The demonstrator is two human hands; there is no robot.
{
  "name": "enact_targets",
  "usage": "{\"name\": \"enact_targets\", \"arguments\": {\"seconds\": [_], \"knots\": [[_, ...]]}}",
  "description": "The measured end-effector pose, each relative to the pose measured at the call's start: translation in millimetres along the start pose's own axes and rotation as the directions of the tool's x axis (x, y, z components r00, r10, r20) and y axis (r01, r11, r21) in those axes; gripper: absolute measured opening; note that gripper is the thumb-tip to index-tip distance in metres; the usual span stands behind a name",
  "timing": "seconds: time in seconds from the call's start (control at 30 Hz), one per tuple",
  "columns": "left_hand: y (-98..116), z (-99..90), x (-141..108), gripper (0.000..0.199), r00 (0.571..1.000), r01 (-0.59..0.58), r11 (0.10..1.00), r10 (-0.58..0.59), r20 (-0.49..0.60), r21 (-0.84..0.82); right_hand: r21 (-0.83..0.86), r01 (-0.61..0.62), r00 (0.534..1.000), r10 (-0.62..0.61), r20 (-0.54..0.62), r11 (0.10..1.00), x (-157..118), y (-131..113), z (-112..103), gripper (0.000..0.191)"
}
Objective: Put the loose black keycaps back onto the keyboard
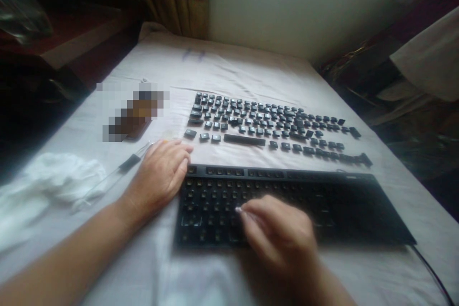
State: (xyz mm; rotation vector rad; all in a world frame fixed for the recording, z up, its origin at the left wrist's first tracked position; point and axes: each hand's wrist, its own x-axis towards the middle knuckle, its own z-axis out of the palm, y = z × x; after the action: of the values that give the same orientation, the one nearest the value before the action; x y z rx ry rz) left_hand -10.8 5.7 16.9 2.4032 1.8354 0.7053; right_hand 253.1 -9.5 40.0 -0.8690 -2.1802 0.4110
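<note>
A black keyboard base [344,210] without its keycaps lies on the pale cloth. Behind it the loose black keycaps [251,117] are laid out in rows, with the long space bar [244,140] in the front row. My left hand [163,169] rests at the base's back left corner, palm down, fingers stretched towards the keycaps. Over the middle-left part of the base, my right hand [278,227] pinches a small whitish thing [239,210] between thumb and finger, too small to make out.
A white crumpled cloth [60,181] lies at the left. Near it are a thin tool with a dark grip [129,163] and a partly pixelated dark object [138,129]. A cable [432,270] runs from the base's front right corner. A wall [272,5] rises behind.
</note>
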Motion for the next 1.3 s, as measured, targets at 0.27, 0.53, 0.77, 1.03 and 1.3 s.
{"name": "enact_targets", "arguments": {"seconds": [0.27,0.53,0.77,1.03,1.3], "knots": [[3.6,0.6,-0.1,0.034,1.0,0.006,0.996,-0.005,-0.017,0.084,-0.105,0.121,0.992,-0.118,0.037,0.987,-5.0,-8.4,16.5,0.025],[4.4,1.4,0.7,0.035,0.999,0.034,0.995,-0.033,-0.01,0.089,-0.172,0.154,0.988,-0.149,0.039,0.973,-4.7,-6.4,20.0,0.029],[2.0,0.9,2.0,0.034,1.0,0.022,0.996,-0.021,-0.007,0.09,-0.262,0.165,0.986,-0.164,0.025,0.951,-3.6,-8.4,25.1,0.028],[-2.2,2.1,4.2,0.035,1.0,-0.005,0.996,0.007,-0.022,0.092,-0.323,0.136,0.988,-0.154,-0.031,0.937,-4.4,-10.4,29.1,0.026],[-4.9,2.2,4.3,0.034,1.0,-0.009,0.996,0.01,-0.009,0.091,-0.299,0.136,0.988,-0.15,-0.023,0.944,-5.2,-8.6,28.2,0.025]]}}
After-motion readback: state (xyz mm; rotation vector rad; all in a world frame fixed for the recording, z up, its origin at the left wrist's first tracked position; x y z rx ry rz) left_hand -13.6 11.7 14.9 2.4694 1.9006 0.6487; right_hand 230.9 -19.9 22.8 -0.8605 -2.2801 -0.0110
